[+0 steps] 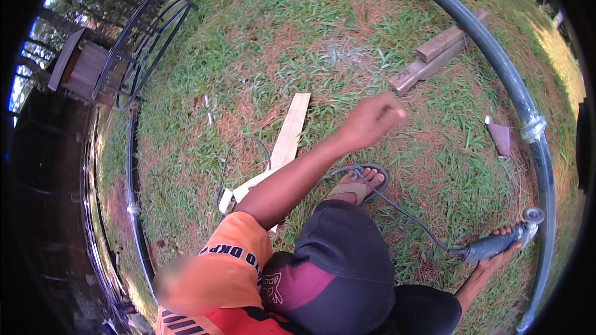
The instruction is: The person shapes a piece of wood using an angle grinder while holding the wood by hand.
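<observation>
My left hand (371,121) is raised over the grass in the middle, on an arm stretched forward from an orange sleeve. Its fingers are curled in and I see nothing in them; the fingertips are a little blurred. Low on the right, my right hand (496,260) is wrapped around the body of an angle grinder (493,246). The grinder's round disc (532,214) points up, close beside a long grey metal pipe (545,180). A dark power cord (403,212) runs from the grinder leftward past my sandalled foot (359,186).
Pale wooden boards (290,130) lie left of my foot. Weathered wooden blocks (434,56) sit under the grey pipe at the upper right. A small purplish sheet (498,138) lies near the pipe. Another pipe (132,180) and a dark metal frame (146,43) stand on the left.
</observation>
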`<state>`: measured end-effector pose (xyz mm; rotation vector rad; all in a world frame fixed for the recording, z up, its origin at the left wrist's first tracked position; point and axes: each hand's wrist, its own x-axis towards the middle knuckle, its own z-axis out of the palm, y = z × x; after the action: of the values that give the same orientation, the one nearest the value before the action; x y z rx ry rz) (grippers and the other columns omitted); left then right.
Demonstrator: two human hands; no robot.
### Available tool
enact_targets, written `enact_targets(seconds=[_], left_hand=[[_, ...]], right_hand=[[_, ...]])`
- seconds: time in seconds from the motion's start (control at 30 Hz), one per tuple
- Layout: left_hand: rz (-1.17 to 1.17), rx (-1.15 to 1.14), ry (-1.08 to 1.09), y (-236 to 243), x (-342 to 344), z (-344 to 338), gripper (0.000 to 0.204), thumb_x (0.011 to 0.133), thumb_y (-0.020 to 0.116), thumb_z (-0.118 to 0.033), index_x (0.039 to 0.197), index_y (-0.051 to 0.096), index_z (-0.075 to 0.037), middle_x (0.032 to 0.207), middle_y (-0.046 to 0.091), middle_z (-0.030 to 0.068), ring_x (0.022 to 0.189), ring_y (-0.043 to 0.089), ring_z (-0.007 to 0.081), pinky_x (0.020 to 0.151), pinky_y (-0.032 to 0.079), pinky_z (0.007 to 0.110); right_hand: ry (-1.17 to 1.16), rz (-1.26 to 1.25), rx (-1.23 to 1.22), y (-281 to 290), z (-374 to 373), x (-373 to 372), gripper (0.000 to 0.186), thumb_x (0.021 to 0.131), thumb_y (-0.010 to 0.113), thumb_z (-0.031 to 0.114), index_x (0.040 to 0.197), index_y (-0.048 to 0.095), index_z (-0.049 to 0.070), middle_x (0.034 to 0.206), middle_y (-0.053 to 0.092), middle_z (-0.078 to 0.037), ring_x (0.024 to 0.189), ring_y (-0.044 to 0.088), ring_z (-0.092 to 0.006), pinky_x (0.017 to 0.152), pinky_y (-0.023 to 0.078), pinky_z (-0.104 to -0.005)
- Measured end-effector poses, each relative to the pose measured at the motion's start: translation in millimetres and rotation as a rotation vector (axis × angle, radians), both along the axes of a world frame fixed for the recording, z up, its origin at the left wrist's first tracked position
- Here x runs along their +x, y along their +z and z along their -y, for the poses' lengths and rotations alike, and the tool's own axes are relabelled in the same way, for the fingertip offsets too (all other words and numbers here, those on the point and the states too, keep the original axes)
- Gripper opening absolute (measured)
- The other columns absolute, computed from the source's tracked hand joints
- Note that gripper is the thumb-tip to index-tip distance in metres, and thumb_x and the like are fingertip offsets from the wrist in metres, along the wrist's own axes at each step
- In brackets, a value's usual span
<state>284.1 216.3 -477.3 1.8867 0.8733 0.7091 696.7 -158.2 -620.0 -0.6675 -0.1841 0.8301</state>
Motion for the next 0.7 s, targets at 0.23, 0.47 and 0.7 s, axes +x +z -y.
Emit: enact_targets(seconds=[0.23, 0.47, 0.7], left_hand=[[-0.844, -0.015, 0.531, -85, -277, 160, 0.056, 0.086, 0.076, -0.049, 0.115, 0.062, -0.003, 0.109, 0.063, 0.0193, 0.103, 0.063, 0.0336, 0.089, 0.051, 0.044], [-1.131, 0.116, 0.701, -166, -346, 155, 0.077, 0.092, 0.066, -0.048, 0.151, 0.038, -0.008, 0.146, 0.047, 0.0295, 0.135, 0.046, 0.0469, 0.111, 0.036, 0.06], [-0.833, 0.182, 0.421, -92, -276, 91, 0.031, 0.1, 0.061, -0.032, 0.111, 0.058, -0.003, 0.116, 0.062, 0.0244, 0.095, 0.066, 0.0465, 0.077, 0.054, 0.055]], right_hand=[[0.004, 0.082, -0.151, 25, 98, 76, 0.05, 0.102, 0.062, 0.04, 0.13, 0.045, 0.002, 0.112, 0.054, -0.009, 0.103, 0.057, -0.0227, 0.095, 0.052, -0.0389], [-0.089, 0.16, -0.159, 32, 121, 88, 0.04, 0.107, 0.055, 0.031, 0.129, 0.043, -0.001, 0.113, 0.054, -0.011, 0.105, 0.056, -0.0241, 0.096, 0.051, -0.039], [-0.327, 0.307, -0.217, 93, 94, 22, 0.044, 0.101, 0.065, 0.029, 0.128, 0.05, -0.001, 0.111, 0.061, -0.011, 0.104, 0.063, -0.022, 0.106, 0.051, -0.0422]])
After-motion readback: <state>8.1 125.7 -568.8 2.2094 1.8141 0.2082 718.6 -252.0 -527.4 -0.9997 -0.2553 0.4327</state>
